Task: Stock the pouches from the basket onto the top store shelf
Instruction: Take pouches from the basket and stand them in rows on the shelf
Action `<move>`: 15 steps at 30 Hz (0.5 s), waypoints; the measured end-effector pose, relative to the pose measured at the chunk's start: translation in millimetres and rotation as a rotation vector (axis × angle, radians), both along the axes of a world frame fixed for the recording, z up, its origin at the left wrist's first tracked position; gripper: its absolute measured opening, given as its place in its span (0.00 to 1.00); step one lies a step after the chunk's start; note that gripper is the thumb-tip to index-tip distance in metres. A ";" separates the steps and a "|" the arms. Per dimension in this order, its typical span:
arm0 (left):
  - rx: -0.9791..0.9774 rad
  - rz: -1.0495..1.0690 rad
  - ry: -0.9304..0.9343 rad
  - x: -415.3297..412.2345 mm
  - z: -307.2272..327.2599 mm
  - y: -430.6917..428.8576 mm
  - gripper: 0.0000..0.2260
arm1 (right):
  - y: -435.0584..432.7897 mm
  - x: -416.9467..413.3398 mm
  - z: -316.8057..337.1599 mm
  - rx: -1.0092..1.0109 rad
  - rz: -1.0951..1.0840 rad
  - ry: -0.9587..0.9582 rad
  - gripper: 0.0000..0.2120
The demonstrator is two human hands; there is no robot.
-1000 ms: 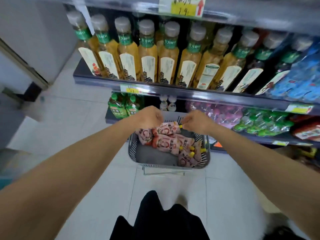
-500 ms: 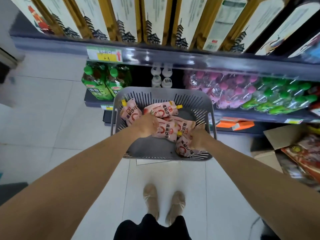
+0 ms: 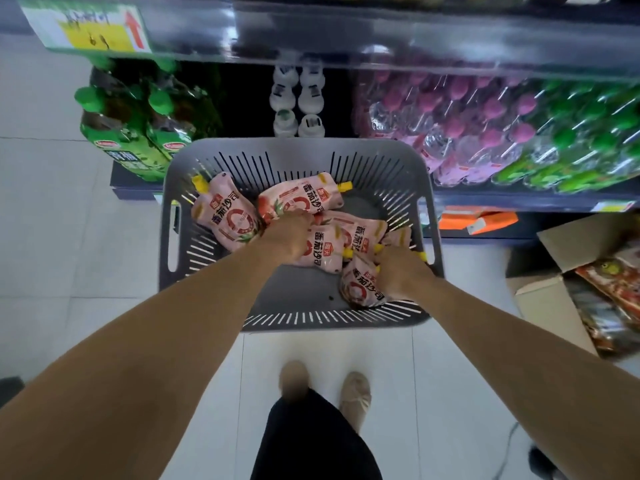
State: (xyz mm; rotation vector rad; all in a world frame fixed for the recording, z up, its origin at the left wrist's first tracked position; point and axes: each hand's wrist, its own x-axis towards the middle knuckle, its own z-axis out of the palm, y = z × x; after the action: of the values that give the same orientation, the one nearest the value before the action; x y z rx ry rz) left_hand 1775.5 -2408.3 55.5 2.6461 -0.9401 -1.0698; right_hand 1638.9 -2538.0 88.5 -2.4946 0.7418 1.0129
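A grey slotted basket point(image 3: 398, 157) stands on the floor below me, holding several pink spouted pouches with yellow caps. My left hand point(image 3: 289, 237) reaches into its middle, fingers curled down onto a pouch point(image 3: 323, 252). My right hand point(image 3: 401, 271) is at the basket's right side and grips the top of another pouch point(image 3: 360, 289) by its yellow spout. Two more pouches lie at the back, one at the left point(image 3: 227, 216) and one in the middle point(image 3: 301, 195). The top shelf is out of view.
A dark shelf edge point(image 3: 381, 39) with a yellow price tag point(image 3: 90, 32) overhangs the basket. Below it stand green bottles point(image 3: 138, 133), white bottles point(image 3: 298, 98) and pink and green packs point(image 3: 485, 133). An open cardboard box point(image 3: 588, 271) sits at the right. My feet point(image 3: 325, 386) stand behind the basket.
My view has tipped further down and closer to the basket. Both hands have gone from above the pouches down into the basket and closed on pouches.
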 end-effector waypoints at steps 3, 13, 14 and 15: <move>0.012 -0.028 -0.008 2.5 -13.9 -7.3 0.25 | -2.9 0.2 -6.8 -0.021 -0.014 -0.012 0.09; 0.052 -0.090 -0.083 1.7 -25.8 -13.9 0.22 | -7.8 8.5 -22.6 0.038 -0.159 -0.031 0.16; 0.057 -0.097 -0.088 0.9 -24.5 -12.3 0.19 | -8.2 8.9 -21.5 0.037 -0.194 -0.046 0.16; 0.054 -0.085 -0.091 0.3 -23.2 -10.1 0.16 | -8.7 8.6 -21.0 0.032 -0.234 -0.056 0.17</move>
State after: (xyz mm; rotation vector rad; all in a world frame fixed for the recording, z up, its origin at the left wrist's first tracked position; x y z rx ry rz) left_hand 1775.7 -2418.4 32.3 2.7417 -1.0655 -1.0140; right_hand 1647.5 -2546.8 67.5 -2.3319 0.9646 0.8610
